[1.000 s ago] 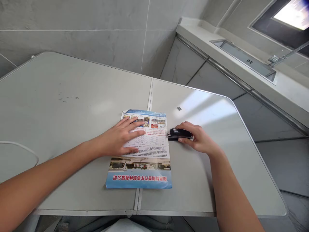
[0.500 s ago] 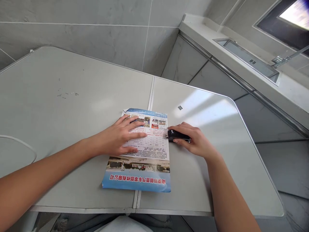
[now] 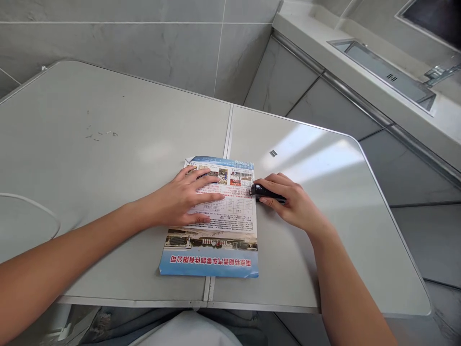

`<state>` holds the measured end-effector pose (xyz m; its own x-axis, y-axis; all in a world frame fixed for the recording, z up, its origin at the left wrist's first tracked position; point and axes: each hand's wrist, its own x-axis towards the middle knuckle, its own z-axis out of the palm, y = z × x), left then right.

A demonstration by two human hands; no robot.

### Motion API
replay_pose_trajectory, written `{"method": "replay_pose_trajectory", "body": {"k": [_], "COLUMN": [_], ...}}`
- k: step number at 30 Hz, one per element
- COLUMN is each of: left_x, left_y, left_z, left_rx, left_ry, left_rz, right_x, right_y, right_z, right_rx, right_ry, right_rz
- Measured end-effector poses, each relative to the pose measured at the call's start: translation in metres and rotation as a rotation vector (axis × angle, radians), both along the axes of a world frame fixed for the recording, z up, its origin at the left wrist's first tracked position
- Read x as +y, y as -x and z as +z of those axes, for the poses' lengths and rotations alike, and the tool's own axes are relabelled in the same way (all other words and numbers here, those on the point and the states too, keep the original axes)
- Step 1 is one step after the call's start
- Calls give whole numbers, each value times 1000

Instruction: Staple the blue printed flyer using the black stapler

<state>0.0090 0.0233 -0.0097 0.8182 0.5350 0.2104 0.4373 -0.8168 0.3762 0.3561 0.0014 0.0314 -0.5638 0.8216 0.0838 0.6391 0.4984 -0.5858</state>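
Note:
A printed flyer (image 3: 219, 230) with a blue band along its near edge lies flat across the seam of a grey folding table (image 3: 118, 144). My left hand (image 3: 187, 197) rests on the flyer's upper half, palm down with fingers spread. My right hand (image 3: 288, 202) is closed around a black stapler (image 3: 262, 192), whose nose sits at the flyer's right edge.
A small strip of staples (image 3: 273, 153) lies on the table beyond the stapler. A white cable (image 3: 32, 204) curves at the table's left edge. A counter with a sink (image 3: 389, 77) stands at the upper right, with tiled wall and floor around.
My right hand has slid the stapler leftward until its nose reaches the flyer's right edge. The left hand stays pressed on the flyer. The camera has tilted slightly.

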Motion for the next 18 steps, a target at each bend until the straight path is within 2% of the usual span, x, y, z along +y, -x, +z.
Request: {"method": "replay_pose_trajectory", "body": {"k": [11,18], "left_x": [0,-1], "left_y": [-1,-1], "left_z": [2,1], "left_rx": [13,54], "left_ry": [10,-8], "left_rz": [-15,-21], "right_x": [-4,-4], "right_y": [9,8], "right_z": [3,2], "right_rx": [-101,-95], "right_ry": [-28,-14], "right_rz": [-47,-76]}}
